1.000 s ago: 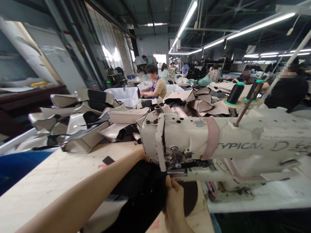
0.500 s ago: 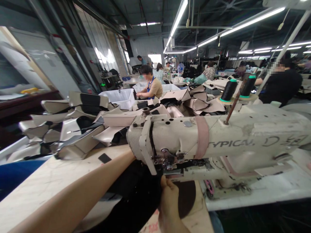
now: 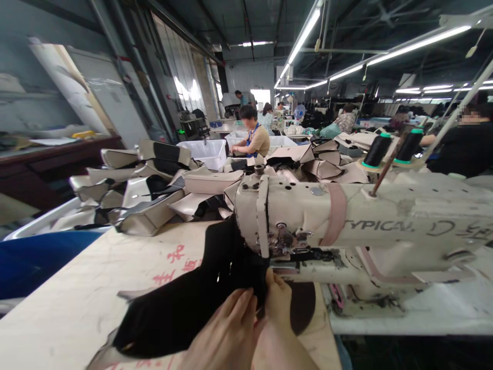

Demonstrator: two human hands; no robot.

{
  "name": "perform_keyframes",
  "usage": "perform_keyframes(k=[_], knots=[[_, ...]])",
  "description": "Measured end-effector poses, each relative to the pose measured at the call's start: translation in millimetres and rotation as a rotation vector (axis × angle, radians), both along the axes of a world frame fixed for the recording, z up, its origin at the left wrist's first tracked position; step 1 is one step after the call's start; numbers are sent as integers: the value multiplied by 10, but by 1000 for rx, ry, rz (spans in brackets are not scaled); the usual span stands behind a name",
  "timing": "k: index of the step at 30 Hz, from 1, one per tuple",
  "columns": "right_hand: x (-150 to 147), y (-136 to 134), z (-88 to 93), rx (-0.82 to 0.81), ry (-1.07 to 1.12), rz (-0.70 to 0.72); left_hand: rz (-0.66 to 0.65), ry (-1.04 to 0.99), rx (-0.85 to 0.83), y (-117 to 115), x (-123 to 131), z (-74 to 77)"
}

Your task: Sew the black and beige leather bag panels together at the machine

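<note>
Pale wood makes up the broad counter (image 3: 77, 308) in front of me, with a cream metal sewing machine (image 3: 292, 210) to its right. A floppy black sheet (image 3: 165, 321) lies across the counter, reaching the machine's head. My left hand (image 3: 227, 329) rests on it, fingers together; whether it grips, I can't tell. My right hand (image 3: 280, 300) pinches its edge.

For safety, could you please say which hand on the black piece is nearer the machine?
The right hand, just below the sewing machine; the left hand lies lower.
</note>
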State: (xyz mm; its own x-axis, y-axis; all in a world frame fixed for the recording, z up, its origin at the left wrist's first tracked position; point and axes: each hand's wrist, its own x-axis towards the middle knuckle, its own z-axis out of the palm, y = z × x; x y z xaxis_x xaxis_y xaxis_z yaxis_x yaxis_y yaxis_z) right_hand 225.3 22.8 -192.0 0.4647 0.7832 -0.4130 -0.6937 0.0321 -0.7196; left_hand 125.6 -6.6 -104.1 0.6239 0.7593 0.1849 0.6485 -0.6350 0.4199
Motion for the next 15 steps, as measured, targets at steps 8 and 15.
perform_keyframes(k=[8,15], knots=[[-20,-6,-59,12,-69,-4,482,97,-319,524,436,-393],[-60,6,-99,48,-63,-8,644,167,-355,530,609,-303]])
